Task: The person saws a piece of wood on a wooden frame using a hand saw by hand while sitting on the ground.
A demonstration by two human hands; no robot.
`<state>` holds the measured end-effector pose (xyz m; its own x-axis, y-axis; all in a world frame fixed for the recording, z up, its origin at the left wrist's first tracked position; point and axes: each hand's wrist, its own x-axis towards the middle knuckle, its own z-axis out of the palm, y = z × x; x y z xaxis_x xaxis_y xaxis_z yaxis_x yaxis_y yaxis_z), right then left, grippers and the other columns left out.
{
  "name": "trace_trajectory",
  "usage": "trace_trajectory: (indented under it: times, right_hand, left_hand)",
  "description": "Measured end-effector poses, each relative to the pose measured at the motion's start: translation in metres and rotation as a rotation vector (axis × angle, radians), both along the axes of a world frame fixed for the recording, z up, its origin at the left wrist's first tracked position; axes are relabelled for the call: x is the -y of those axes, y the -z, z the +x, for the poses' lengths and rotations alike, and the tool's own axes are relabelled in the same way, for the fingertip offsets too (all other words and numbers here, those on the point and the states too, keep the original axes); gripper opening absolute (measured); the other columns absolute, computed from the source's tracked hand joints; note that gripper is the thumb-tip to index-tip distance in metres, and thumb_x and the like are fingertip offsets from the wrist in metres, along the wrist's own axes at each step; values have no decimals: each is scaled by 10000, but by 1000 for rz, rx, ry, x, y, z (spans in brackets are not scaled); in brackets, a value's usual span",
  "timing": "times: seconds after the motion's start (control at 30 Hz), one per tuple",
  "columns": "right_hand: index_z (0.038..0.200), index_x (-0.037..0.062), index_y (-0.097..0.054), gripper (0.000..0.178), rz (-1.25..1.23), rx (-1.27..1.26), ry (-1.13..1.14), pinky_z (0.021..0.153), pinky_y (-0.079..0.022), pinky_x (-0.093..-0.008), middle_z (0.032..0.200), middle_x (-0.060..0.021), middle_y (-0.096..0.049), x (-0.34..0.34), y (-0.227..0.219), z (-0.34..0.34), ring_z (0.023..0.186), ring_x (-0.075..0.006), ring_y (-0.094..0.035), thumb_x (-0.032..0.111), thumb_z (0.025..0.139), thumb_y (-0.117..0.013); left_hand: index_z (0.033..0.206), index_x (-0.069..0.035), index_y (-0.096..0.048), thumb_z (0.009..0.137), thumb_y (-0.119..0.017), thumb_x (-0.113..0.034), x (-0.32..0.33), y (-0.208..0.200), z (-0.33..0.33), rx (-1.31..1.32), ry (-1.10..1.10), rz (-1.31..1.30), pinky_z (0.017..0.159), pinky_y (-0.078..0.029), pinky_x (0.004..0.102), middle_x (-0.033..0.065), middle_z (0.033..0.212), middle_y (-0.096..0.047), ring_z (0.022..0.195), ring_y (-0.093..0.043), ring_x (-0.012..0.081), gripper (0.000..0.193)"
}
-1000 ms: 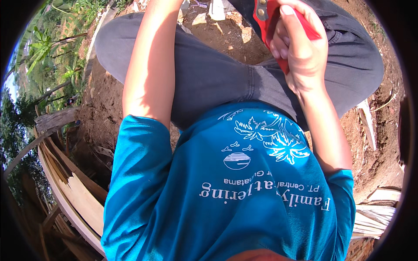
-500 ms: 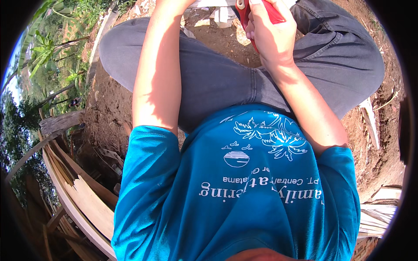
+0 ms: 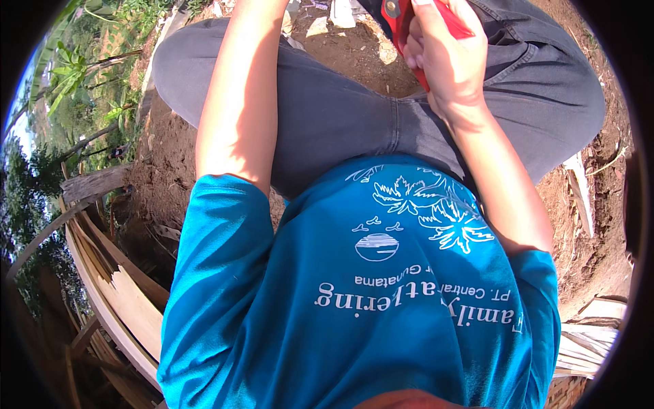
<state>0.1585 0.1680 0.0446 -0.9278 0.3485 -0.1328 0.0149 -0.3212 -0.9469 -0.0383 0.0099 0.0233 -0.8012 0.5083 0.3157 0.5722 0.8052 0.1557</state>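
My right hand (image 3: 458, 71) is closed around the red handle (image 3: 458, 26) of a hand saw, above my right thigh at the upper edge. A round metal bolt shows on the handle. Only a short dark part of the blade is in view; the rest lies beyond the upper edge. From the left, my left forearm (image 3: 238, 102) stretches over my left thigh and past the upper edge. The left hand itself is out of sight, so what it touches is hidden.
My bent legs in grey trousers (image 3: 334, 102) spread to both sides. Pale wood scraps (image 3: 343, 13) lie on brown soil between them. Long planks (image 3: 129, 300) and a weathered timber (image 3: 95, 183) stand at left. At lower right are more wood strips (image 3: 586, 337).
My right hand and the saw have moved right and slightly down. My left hand has slid out past the upper edge, and the pale wood piece there has left the view.
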Motion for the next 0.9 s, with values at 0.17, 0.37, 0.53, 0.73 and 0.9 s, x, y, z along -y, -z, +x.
trace_trajectory:
  times: [0.17,0.37,0.53,0.73,0.9]
  right_hand:
    - [1112,-8,-728,196,162,-192,-9,515,-427,-234,791,-13,-683,20,26,-76,589,-70,-548,129,1028,-616]
    - [1097,25,-722,149,76,23,93,584,-426,-213,816,2,-664,-6,3,-41,655,-55,-544,126,1012,-654]
    - [1089,32,-700,143,58,-7,174,532,-394,-216,773,30,-623,-20,10,-52,597,-48,-509,147,1011,-667]
    - [1051,50,-664,116,-39,15,177,505,-392,-222,737,33,-578,-22,4,-50,562,-56,-486,160,1022,-645]
    - [1019,65,-633,107,-105,16,193,483,-391,-228,708,35,-540,-32,2,-60,532,-63,-467,171,1031,-626]
  left_hand:
    - [811,-104,-770,826,-753,-321,30,-18,-28,-140,-54,-43,819,-524,465,162,827,-730,824,-714,355,219]
    - [931,-91,-779,856,-715,-306,21,14,-50,100,-10,279,844,-524,443,156,926,-757,916,-733,319,236]
    - [928,-81,-774,859,-727,-324,9,8,-60,104,33,310,757,-549,391,170,901,-753,862,-736,299,258]
    - [883,-62,-761,896,-711,-375,12,27,-73,370,-95,387,685,-536,366,96,769,-730,705,-683,188,318]
    - [850,-61,-756,914,-677,-421,14,34,-91,559,-157,241,652,-526,360,54,715,-703,654,-640,149,374]
